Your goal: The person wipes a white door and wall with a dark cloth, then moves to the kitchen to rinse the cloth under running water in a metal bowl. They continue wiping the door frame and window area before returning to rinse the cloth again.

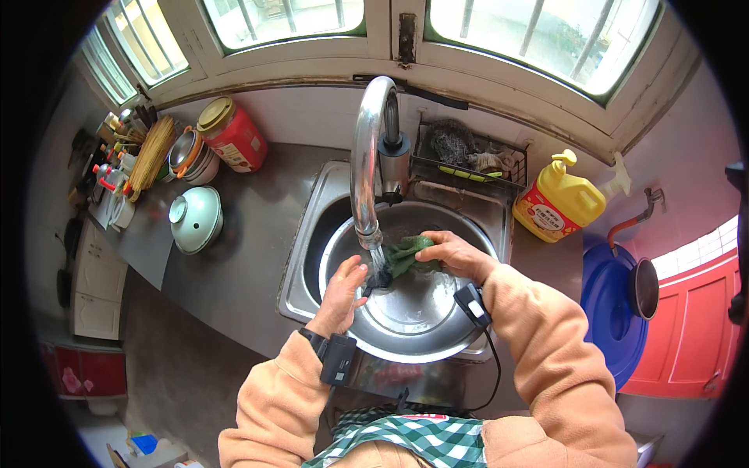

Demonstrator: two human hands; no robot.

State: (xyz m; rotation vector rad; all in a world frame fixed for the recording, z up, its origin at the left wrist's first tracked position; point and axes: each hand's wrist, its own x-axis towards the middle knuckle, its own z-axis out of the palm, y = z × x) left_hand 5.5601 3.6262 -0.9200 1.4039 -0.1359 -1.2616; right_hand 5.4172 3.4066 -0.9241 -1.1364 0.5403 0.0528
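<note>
My right hand (456,254) grips a green cloth or scouring pad (406,254) above a round stainless steel basin (409,348). Water runs from the curved chrome faucet (366,193) beside the green piece and onto a small dark thing (380,278), too unclear to name. Left of the stream, my left hand (342,292) has its fingers apart and holds nothing. The basin rests in a steel sink (298,292). Each wrist bears a small black device.
A yellow pump bottle (556,202) stands right of the sink, near a black wire rack (521,169) with scrubbers. To the left are a pale green lidded bowl (199,219), a red jar (237,140) and stacked bowls (199,164). A blue lid (600,292) lies at the right.
</note>
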